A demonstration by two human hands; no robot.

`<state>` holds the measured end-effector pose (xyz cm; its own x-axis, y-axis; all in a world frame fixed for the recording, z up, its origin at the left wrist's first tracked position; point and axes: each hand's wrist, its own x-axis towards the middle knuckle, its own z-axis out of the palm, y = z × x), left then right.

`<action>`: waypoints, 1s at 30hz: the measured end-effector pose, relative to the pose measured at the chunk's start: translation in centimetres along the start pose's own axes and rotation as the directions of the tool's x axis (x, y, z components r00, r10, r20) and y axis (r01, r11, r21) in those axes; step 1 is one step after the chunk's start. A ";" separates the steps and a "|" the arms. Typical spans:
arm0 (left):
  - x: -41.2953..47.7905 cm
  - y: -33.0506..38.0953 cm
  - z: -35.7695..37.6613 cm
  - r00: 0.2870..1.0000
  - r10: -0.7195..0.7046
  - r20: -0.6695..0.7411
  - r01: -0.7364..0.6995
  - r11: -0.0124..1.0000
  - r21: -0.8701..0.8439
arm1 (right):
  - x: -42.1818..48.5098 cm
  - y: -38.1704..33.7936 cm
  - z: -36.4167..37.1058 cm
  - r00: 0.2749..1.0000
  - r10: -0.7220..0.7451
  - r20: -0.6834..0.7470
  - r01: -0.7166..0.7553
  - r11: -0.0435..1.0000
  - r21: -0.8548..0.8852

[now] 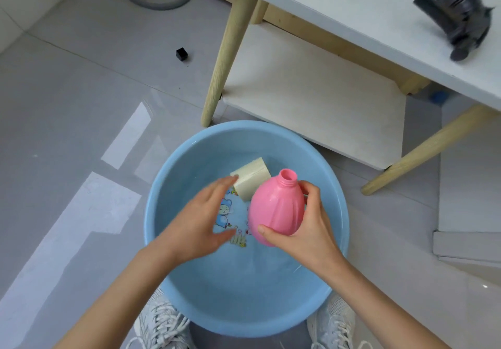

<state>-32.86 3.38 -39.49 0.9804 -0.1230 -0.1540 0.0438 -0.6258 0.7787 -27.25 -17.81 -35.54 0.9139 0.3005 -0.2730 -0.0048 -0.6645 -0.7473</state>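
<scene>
While it hangs over the middle of the basin, the pink bottle [276,210] is held with its open, capless neck pointing up and away from the person. The right hand [309,229] grips it, thumb curled under the rounded base and fingers wrapped round the far side near the shoulder. The left hand [200,218] holds nothing: its fingers are straight and spread, just left of the bottle, their tips at the near corner of a cream sponge block [253,176] (whether they touch it is lost in blur). The sponge lies in the blue basin [244,308], which holds water over a cartoon print on its bottom. A white shoe [160,321] stands at either side of the basin's near rim. Beyond the basin stands a white table [352,1] on wooden legs, with a dark grey spray head [461,17] lying on top. A small black cube [181,53] sits on the grey floor, well apart.
</scene>
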 end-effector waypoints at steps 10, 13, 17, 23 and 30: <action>1.1 4.5 0.9 0.981 -0.113 -0.157 0.028 0.886 -0.463 | 0.6 -4.0 -0.1 0.995 -0.093 0.035 0.091 0.995 0.049; 0.8 4.0 0.3 0.969 -0.165 -0.184 0.051 0.863 -0.502 | 1.5 -4.7 -0.1 0.981 -0.121 0.152 0.109 0.991 0.083; 0.0 1.9 -0.4 0.948 -0.220 -0.231 0.128 0.926 -0.355 | 3.3 -3.9 -0.8 0.930 -0.106 0.351 0.111 0.994 0.004; -1.8 -1.0 -1.5 0.915 -0.274 -0.296 0.211 0.950 -0.228 | 6.6 2.7 1.5 0.906 0.237 0.352 -0.049 0.882 -0.468; -2.7 -2.5 -1.5 0.928 -0.209 -0.307 0.197 0.978 -0.069 | 8.0 7.3 5.6 0.922 0.360 0.142 -0.291 0.887 -0.358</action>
<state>-35.37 6.47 -40.12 0.9602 0.2530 -0.1186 0.2492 -0.5833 0.7731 -22.23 -16.42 -46.58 0.7836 0.1351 -0.6064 -0.1248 -0.9219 -0.3667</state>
